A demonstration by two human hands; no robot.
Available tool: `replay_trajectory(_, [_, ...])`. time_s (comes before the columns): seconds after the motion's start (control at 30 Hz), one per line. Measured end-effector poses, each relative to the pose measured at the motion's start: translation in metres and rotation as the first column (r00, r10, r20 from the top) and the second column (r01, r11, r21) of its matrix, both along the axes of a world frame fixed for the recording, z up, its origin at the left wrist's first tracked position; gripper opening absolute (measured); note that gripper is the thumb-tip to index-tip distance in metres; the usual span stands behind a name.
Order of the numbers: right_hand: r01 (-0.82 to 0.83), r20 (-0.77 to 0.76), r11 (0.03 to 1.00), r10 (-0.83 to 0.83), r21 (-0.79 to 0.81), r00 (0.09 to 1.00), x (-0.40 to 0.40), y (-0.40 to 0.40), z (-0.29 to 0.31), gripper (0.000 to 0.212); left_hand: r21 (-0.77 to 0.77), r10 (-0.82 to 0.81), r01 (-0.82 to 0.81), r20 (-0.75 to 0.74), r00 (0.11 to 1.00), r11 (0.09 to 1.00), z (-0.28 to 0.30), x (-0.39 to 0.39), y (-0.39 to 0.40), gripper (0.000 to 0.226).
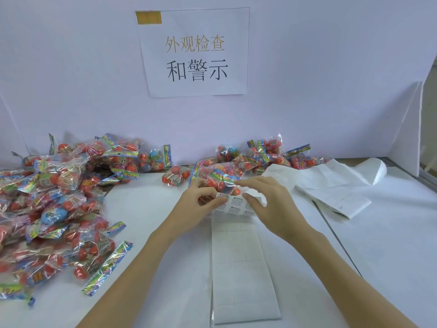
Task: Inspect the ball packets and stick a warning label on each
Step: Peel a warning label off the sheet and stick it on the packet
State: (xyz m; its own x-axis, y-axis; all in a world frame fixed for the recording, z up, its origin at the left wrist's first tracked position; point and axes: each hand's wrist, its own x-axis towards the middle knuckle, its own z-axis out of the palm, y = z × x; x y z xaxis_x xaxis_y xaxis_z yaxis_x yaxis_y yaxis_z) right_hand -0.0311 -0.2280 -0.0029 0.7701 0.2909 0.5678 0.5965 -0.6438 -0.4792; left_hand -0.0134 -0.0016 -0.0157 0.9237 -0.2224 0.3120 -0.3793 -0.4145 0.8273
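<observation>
Both hands meet over the middle of the tabletop (151, 209). Left hand (201, 197) pinches a ball packet (221, 182) together with the far end of the label strip (236, 205); right hand (264, 200) has fingers curled at the strip's far right corner, apparently peeling a warning label. I read the strip's long axis as running from the hands toward the near edge, spent backing (243, 268) lying flat. The packet sits just beyond the label, touching it. Unlabelled packets, I judge, heap along the left edge (54, 209); another heap (267, 155) lies at the far edge. Loose backing sheets (331, 185) lie far right. Bare tabletop shows near right.
</observation>
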Motion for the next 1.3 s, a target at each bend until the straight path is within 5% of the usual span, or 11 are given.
replay_trajectory(0.17, [-0.106,0.125,0.994,0.108,-0.025,0.986,-0.007,0.019,-0.005,0.025,0.054,-0.024,0.021,0.045,0.999,0.998,0.000,-0.003,-0.005,0.031])
replay_trajectory(0.37, [-0.052,0.102,0.996,0.045,0.069,0.994,-0.006,0.013,-0.008,0.016,0.078,-0.137,0.144,-0.096,0.986,0.986,0.005,-0.006,0.002,0.005])
replay_trajectory(0.7, [-0.153,0.173,0.986,0.164,-0.070,0.971,-0.005,0.015,-0.007,0.013,0.225,-0.147,0.171,-0.119,0.982,0.959,0.008,-0.004,0.008,0.021])
replay_trajectory(0.97, [-0.199,0.040,0.977,0.202,-0.083,0.979,-0.005,0.013,-0.009,0.013,0.248,-0.138,0.180,-0.176,0.975,0.952,0.004,-0.002,0.010,0.023])
replay_trajectory(1.13, [-0.213,-0.090,0.954,0.236,0.211,0.968,-0.012,0.018,0.004,0.016,0.174,-0.090,0.117,-0.159,0.983,0.978,0.005,-0.003,0.009,0.024])
replay_trajectory(1.3, [-0.031,-0.210,0.842,0.169,0.538,0.963,-0.008,0.012,0.012,0.017,-0.072,0.106,-0.109,-0.048,0.993,0.991,0.004,0.002,0.007,0.028])
